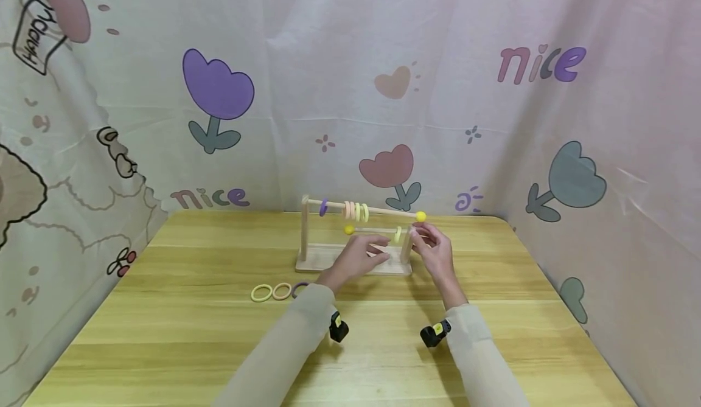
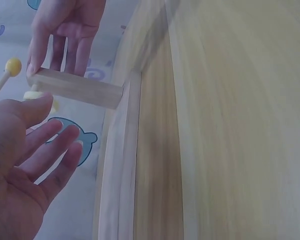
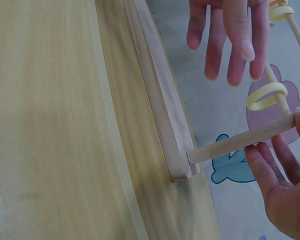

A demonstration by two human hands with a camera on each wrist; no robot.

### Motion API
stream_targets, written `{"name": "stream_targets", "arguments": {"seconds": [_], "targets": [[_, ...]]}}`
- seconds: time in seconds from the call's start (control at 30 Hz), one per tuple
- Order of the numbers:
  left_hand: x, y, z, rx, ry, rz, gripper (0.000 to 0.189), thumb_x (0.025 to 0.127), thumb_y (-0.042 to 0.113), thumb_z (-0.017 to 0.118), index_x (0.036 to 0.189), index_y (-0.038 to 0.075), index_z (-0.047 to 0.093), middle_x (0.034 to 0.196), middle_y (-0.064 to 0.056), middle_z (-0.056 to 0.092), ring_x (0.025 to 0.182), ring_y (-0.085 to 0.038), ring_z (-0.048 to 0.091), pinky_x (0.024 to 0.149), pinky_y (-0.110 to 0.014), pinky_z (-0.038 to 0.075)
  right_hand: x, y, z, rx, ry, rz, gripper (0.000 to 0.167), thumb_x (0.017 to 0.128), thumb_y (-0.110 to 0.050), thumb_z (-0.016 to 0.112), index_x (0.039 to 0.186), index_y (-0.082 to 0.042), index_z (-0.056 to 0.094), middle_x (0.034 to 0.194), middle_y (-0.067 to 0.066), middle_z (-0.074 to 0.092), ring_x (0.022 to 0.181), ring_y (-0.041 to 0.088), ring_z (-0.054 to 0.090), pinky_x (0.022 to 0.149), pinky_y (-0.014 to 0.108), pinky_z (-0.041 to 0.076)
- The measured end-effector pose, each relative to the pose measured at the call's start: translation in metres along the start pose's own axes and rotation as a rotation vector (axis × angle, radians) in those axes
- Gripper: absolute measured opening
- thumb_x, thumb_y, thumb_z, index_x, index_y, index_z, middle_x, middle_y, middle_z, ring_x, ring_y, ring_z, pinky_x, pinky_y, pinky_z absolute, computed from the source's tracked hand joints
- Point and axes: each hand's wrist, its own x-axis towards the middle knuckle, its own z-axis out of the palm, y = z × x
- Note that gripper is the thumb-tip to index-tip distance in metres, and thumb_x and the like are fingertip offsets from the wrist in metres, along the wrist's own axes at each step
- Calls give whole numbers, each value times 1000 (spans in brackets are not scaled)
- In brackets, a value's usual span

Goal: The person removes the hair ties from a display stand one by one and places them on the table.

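Observation:
A wooden stand (image 1: 328,258) carries two rods, one from each end post. My right hand (image 1: 435,252) pinches the top of the short right post (image 3: 240,141), thumb on one side and fingers on the other. A pale yellow ring (image 1: 398,235) hangs on the lower rod (image 1: 375,230) close to that post. In front of the stand is my left hand (image 1: 356,256), holding nothing, its fingers extended and parted from the thumb. In the left wrist view its thumb overlaps the ring. On the upper rod (image 1: 391,212) hang a purple ring (image 1: 324,207) and several pink and yellow rings (image 1: 358,212).
Left of my left sleeve, a yellow ring (image 1: 261,292), a pink ring (image 1: 282,291) and a partly hidden purple ring (image 1: 297,288) lie on the wooden table (image 1: 181,334). Yellow balls cap the upper rod (image 1: 421,216) and lower rod (image 1: 348,229). A printed curtain (image 1: 306,90) hangs behind.

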Motion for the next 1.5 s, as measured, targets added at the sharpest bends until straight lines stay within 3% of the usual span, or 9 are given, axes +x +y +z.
{"name": "stream_targets", "arguments": {"seconds": [0.2, 0.43, 0.63, 0.73, 0.93, 1.03, 1.23, 1.5], "targets": [[5, 2, 6, -10, 12, -10, 38, 99, 16, 70, 135, 3, 66, 134, -15, 70, 108, -30, 75, 88, -32, 63, 0, 0, 1, 4, -11, 0, 33, 101, -13, 66, 131, 1, 65, 129, 25, 64, 95, 6, 66, 93, 40, 62], [14, 4, 12, 2, 55, 13, 34, 99, 13, 70, 131, 6, 69, 128, -13, 73, 110, -23, 74, 90, -27, 62, -1, 0, 1, 15, -27, -9, 35, 101, -15, 66, 132, 2, 64, 130, 28, 64, 94, 4, 66, 92, 39, 63], [19, 7, 17, -153, 52, -21, 26, 97, 10, 71, 122, 0, 72, 116, -17, 76, 91, -18, 76, 76, -25, 64, 1, 1, 1, 13, -18, -16, 35, 102, -15, 66, 131, 3, 64, 129, 28, 64, 94, 5, 66, 91, 39, 63], [22, 7, 18, -211, 67, -2, 16, 97, 6, 71, 109, -4, 72, 105, -20, 76, 85, -18, 75, 72, -26, 64, 1, 1, 1, 22, -16, -15, 35, 101, -14, 67, 131, 4, 64, 128, 29, 64, 92, 5, 66, 90, 39, 63], [21, 7, 19, -218, 148, -4, 9, 95, 5, 72, 98, -3, 74, 97, -19, 78, 85, -32, 78, 70, -29, 65, 1, 2, 1, 47, -15, -17, 36, 100, -11, 68, 132, 5, 63, 127, 30, 64, 91, 7, 66, 91, 43, 63], [20, 6, 21, -203, 211, -11, 8, 94, 6, 74, 96, -1, 77, 94, -17, 79, 81, -28, 79, 66, -26, 63, 1, 3, 1, 44, -11, -15, 36, 99, -12, 68, 131, 5, 64, 127, 30, 64, 91, 7, 66, 90, 41, 63], [19, 4, 25, -166, 327, 33, 5, 91, 5, 77, 92, 2, 81, 90, -13, 80, 75, -16, 77, 62, -19, 60, 2, 4, 0, 9, -6, -24, 33, 100, -14, 68, 129, 3, 66, 125, 29, 65, 91, 5, 67, 86, 34, 64], [17, 4, 28, -111, 385, 80, 5, 88, 3, 78, 92, 0, 80, 94, -13, 81, 70, -17, 78, 61, -18, 60, 2, 4, 0, 7, 2, -33, 33, 100, -14, 68, 128, 2, 66, 123, 25, 66, 91, 4, 67, 90, 40, 63]]}}
